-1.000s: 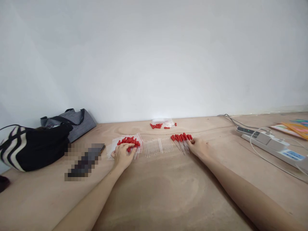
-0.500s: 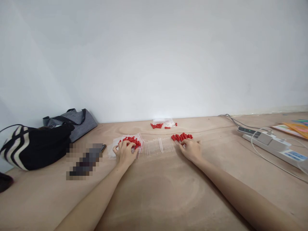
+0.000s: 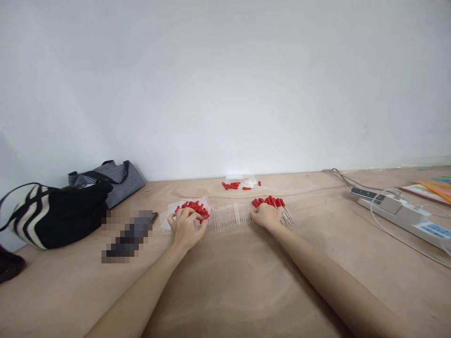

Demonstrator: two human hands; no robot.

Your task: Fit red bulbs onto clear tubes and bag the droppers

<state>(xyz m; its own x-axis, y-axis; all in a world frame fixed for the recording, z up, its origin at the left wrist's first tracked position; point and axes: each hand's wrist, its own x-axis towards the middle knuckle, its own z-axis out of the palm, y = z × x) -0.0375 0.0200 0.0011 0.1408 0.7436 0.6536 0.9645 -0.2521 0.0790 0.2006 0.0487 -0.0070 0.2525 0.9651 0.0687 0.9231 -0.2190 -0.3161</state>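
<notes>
My left hand (image 3: 185,227) is at a pile of red rubber caps (image 3: 193,205) on a clear plastic bag (image 3: 165,219). A red cap sits between its thumb and forefinger. Right of it, a row of thin clear tubes (image 3: 230,215) lies side by side on the table. My right hand (image 3: 267,216) is at the right end of this row, its fingers closed; what they hold, if anything, is hidden. Just beyond and to the right of it lie tubes topped with red caps (image 3: 278,202), fanned out.
More red caps (image 3: 231,186) lie by a clear bag (image 3: 243,179) near the wall. A phone, blurred (image 3: 130,234), and two bags (image 3: 66,213) are on the left. A power strip (image 3: 408,216) with cables and coloured sheets (image 3: 433,190) are on the right.
My right hand has moved left towards the clear tubes, uncovering the capped ones. My left thumb and forefinger now have a red cap between them. The view has shifted slightly.
</notes>
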